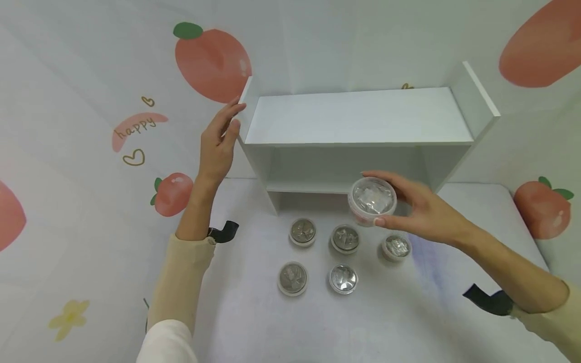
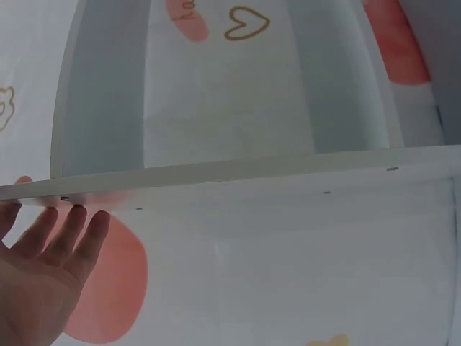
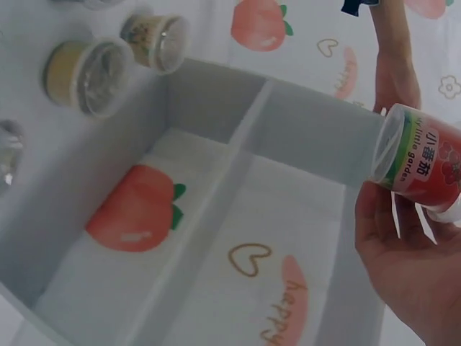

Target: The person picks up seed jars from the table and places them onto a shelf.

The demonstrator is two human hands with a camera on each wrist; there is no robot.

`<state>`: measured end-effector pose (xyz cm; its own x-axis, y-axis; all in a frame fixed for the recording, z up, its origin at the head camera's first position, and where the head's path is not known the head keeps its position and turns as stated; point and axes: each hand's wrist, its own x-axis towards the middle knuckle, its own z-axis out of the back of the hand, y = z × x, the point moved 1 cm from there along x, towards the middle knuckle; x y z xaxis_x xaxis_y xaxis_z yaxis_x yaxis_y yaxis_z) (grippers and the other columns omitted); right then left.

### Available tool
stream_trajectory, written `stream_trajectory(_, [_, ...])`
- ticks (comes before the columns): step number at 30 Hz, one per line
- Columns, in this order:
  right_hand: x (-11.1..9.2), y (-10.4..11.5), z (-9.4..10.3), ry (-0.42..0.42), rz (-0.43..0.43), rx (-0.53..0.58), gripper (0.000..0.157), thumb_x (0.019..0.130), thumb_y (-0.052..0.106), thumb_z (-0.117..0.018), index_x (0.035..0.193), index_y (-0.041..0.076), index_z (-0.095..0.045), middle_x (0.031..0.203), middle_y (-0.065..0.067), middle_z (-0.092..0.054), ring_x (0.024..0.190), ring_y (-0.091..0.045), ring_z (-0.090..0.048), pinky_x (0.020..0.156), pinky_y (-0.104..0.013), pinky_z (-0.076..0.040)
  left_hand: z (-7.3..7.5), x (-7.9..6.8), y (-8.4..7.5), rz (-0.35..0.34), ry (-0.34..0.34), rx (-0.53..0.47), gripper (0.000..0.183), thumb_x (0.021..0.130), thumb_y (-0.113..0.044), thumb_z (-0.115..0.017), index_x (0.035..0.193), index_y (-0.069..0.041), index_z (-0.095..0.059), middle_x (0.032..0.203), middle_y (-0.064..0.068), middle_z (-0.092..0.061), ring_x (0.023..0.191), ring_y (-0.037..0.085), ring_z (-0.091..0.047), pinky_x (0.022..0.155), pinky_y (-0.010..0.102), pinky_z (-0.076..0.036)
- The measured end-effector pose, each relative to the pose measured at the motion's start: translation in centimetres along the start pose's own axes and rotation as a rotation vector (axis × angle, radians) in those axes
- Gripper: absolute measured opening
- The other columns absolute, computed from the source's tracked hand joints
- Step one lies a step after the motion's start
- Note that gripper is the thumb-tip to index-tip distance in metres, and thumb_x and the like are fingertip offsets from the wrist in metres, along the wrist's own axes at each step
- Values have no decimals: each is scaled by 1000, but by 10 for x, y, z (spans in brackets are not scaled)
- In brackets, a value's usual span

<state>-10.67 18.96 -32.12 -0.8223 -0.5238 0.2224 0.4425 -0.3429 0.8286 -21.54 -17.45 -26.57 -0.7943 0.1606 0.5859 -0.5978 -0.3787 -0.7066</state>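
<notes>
While the right hand point(image 1: 415, 206) curls fingers round the can point(image 1: 373, 198), slippage could drop it. The left hand point(image 1: 217, 150), fingers extended against the shelf point(image 1: 358, 120), could nudge it.

White on the shelf point(image 1: 358, 118), and look at that pale backdrop point(image 1: 91, 50), splashed with red fruits point(image 1: 213, 65), green leaves point(image 1: 188, 30), golden hearts point(image 1: 134, 158) and a yellow flower point(image 1: 70, 317)! The held cup point(image 1: 373, 196) flashes a red-and-green label point(image 3: 418, 158), silver shining on top; other cups point(image 1: 292, 279) gleam silver-grey, sleeves point(image 1: 181, 282) go beige, straps point(image 1: 224, 232) black.
</notes>
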Motion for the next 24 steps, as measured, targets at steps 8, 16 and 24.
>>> stream_trajectory(8, [29, 19, 14, -11, -9, 3, 73, 85, 4, -76, 150, 14, -43, 131, 1, -59, 119, -12, -59, 97, -17, -43, 2, 1, -2, 60, 15, -61, 35, 103, -5, -44, 134, 8, -54, 148, 18, -47, 139, 19, -43, 111, 34, -37])
stream_trajectory(16, [52, 31, 24, 5, -23, 12, 68, 88, 8, -74, 148, 20, -45, 126, -1, -60, 119, -18, -59, 98, -19, -42, 4, 8, 27, 154, 90, -186, 42, 105, -18, -40, 145, -7, -49, 146, 9, -49, 126, 26, -51, 100, 41, -48])
stream_trajectory(24, [76, 47, 35, -23, -20, 40, 63, 90, 9, -73, 147, 17, -46, 127, -6, -58, 116, -18, -59, 95, -20, -46, -2, 7, 40, 163, 67, -331, 44, 103, -23, -39, 144, -10, -48, 144, 9, -48, 126, 27, -47, 98, 40, -44])
